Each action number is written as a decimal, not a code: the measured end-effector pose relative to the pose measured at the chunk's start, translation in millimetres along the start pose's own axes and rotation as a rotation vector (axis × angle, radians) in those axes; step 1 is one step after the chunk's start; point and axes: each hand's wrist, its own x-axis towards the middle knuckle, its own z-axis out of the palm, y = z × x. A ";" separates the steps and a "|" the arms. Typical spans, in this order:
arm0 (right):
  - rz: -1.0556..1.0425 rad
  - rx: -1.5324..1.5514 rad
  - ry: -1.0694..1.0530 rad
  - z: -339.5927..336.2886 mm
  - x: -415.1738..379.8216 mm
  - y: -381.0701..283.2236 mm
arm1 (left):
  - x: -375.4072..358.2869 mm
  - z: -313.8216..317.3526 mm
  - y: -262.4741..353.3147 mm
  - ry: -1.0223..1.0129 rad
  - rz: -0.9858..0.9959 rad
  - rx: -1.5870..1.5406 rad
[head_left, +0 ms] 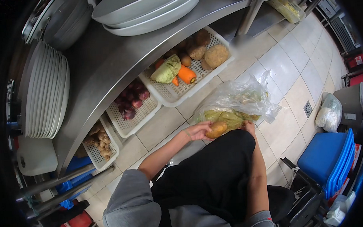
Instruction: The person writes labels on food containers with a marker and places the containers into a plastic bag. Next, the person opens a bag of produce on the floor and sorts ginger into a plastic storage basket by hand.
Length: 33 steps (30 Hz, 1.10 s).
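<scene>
My left hand [199, 131] is closed around a potato [217, 129], an oblong yellow-brown one, just in front of my knee. Beyond it on the floor lies a crumpled clear plastic bag [244, 91] with yellow-green mesh or film [229, 116] in its mouth. My right hand [249, 127] pinches the near right edge of that bag; my knee partly hides it. What else lies inside the bag is hard to make out. Ahead, a white crate [181, 98] holds several potatoes [216, 56], carrots [187, 74] and a piece of cabbage [166, 69].
Under the steel counter [107, 56] stand a basket of red onions [137, 97] and one of ginger [100, 142]. Pans [150, 18] and stacked plates [46, 90] sit above. Blue lids [325, 158] and a white bag [329, 113] are to the right.
</scene>
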 end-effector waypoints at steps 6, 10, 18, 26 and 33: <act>-0.045 -0.375 -0.149 -20.6 -20.0 -30.2 | -60.2 67.5 82.4 -0.051 0.408 -0.010; -0.061 -0.811 -0.217 -26.0 -34.8 -66.7 | -50.6 73.3 184.2 0.115 0.762 0.270; -0.353 -1.177 -0.396 -40.9 -54.8 -104.9 | 74.6 -23.2 286.2 1.356 1.036 1.646; -0.225 -1.289 -0.625 27.7 -103.1 -182.0 | 23.8 41.1 234.3 1.118 0.946 1.674; -0.192 -1.405 -0.854 121.7 -139.2 -221.7 | -85.1 83.6 114.8 1.017 1.224 1.757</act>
